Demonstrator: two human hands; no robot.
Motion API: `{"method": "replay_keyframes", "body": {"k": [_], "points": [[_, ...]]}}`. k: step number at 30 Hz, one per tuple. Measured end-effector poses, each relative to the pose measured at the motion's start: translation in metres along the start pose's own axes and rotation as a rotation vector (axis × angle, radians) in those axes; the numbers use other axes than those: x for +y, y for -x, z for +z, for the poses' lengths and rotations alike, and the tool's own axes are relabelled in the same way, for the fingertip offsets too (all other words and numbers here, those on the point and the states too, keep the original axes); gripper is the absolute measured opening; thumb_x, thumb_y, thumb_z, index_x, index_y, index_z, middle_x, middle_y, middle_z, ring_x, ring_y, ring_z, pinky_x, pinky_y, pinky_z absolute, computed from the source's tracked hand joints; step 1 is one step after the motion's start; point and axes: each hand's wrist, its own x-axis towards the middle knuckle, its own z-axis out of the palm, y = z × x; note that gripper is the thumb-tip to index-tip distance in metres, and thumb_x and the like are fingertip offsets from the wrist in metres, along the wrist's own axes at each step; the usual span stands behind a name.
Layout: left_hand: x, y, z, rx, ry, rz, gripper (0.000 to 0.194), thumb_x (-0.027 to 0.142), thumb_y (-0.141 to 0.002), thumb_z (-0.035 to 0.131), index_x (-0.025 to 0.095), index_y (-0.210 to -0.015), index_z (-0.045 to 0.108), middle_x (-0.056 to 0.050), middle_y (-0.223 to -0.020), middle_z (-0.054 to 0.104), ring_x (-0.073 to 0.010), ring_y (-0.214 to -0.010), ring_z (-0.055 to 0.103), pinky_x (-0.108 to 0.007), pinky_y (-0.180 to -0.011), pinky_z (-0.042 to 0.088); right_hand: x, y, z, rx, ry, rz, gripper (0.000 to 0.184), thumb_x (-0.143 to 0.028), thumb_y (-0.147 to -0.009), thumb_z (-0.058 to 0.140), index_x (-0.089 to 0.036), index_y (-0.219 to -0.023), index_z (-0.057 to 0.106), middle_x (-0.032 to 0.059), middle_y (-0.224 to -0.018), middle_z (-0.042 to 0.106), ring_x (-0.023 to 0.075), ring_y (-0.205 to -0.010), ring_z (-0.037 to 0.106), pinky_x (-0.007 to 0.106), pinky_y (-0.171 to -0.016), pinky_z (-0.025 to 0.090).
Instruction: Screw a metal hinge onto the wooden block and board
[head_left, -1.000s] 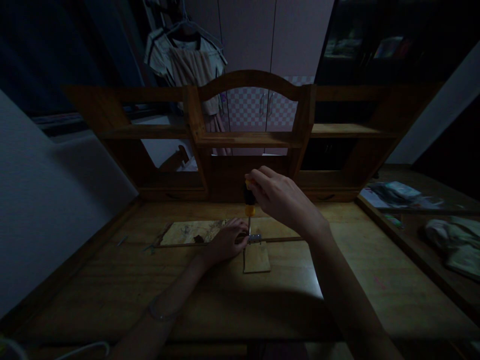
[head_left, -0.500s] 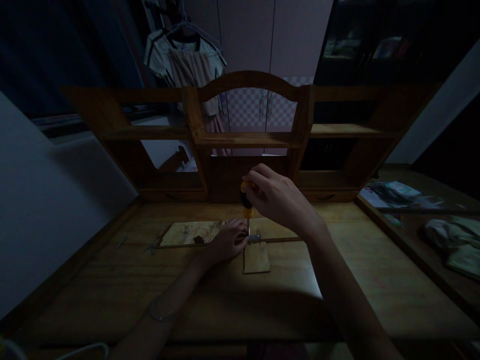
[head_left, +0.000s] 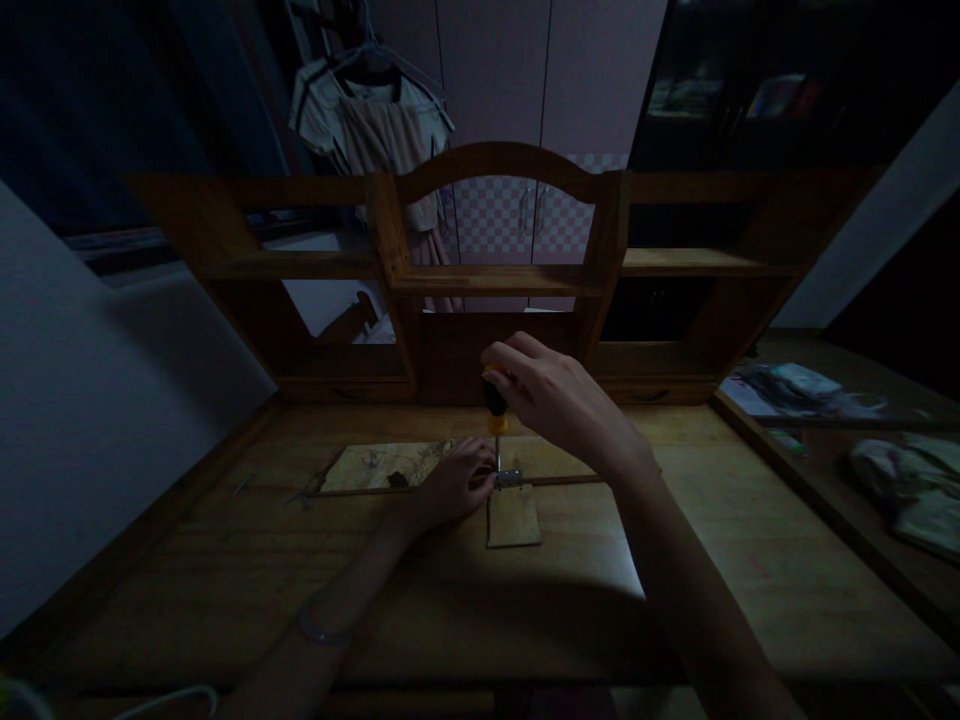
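Observation:
In the head view, my right hand [head_left: 544,385] grips the black and yellow handle of a screwdriver [head_left: 496,422] from above. Its shaft points down, nearly upright, and the tip meets the left part of a small metal hinge [head_left: 511,478]. My left hand [head_left: 459,475] rests on the long wooden board with fingers curled together beside the shaft and the hinge's left edge; what lies between its fingertips is hidden. Below the hinge is a small square wooden piece [head_left: 514,518]. The long board [head_left: 367,467] has a rough, stained left end and passes behind both hands.
The wooden desktop [head_left: 555,580] has small metal bits [head_left: 294,497] on its left side. A wooden shelf unit [head_left: 495,280] stands along the back edge. To the right, a lower surface carries plastic bags [head_left: 802,382] and cloth [head_left: 930,490]. A white cable [head_left: 169,700] shows at bottom left.
The right hand and screwdriver handle have shifted very slightly, with more of the yellow top covered by the fingers. The left hand, hinge and boards look the same.

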Motion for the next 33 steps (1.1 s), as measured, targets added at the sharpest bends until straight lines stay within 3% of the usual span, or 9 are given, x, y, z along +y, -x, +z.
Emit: {"method": "replay_keyframes", "body": {"k": [7, 17, 24, 33], "points": [[0.0005, 0.0004, -0.0008, 0.005, -0.004, 0.007, 0.017, 0.011, -0.084, 0.059, 0.020, -0.099, 0.059, -0.005, -0.100, 0.059, -0.0213, -0.096, 0.056, -0.037, -0.087, 0.047, -0.0011, 0.0023, -0.0023, -0.020, -0.016, 0.011, 0.032, -0.013, -0.093, 0.038, -0.018, -0.120, 0.057, 0.0098, -0.109, 0.061, 0.0163, -0.084, 0.057, 0.028, -0.069, 0.037], [0.0017, -0.0004, -0.0021, 0.011, -0.007, -0.003, 0.015, 0.010, -0.083, 0.059, 0.020, -0.095, 0.058, -0.005, -0.100, 0.059, -0.0218, -0.096, 0.056, -0.038, -0.086, 0.046, 0.0022, 0.0008, 0.0006, 0.014, -0.043, 0.014, 0.026, -0.023, -0.097, 0.046, -0.021, -0.119, 0.059, 0.0082, -0.113, 0.059, 0.0147, -0.083, 0.060, 0.027, -0.072, 0.040], [-0.0007, 0.0001, -0.0004, 0.019, 0.005, 0.015, 0.017, 0.010, -0.083, 0.058, 0.020, -0.097, 0.058, -0.005, -0.100, 0.059, -0.0210, -0.096, 0.056, -0.036, -0.085, 0.046, 0.0021, 0.0034, 0.0017, 0.030, -0.043, -0.043, 0.034, -0.011, -0.092, 0.044, -0.018, -0.122, 0.058, 0.0084, -0.112, 0.062, 0.0177, -0.095, 0.062, 0.028, -0.079, 0.042], [0.0035, -0.0016, -0.0038, 0.003, 0.000, 0.002, 0.014, 0.010, -0.084, 0.059, 0.020, -0.094, 0.058, -0.005, -0.100, 0.059, -0.0217, -0.097, 0.056, -0.036, -0.086, 0.046, 0.0027, 0.0012, 0.0019, 0.021, -0.060, -0.015, 0.024, -0.022, -0.098, 0.045, -0.020, -0.120, 0.055, 0.0070, -0.109, 0.060, 0.0142, -0.082, 0.060, 0.027, -0.073, 0.041]]}}
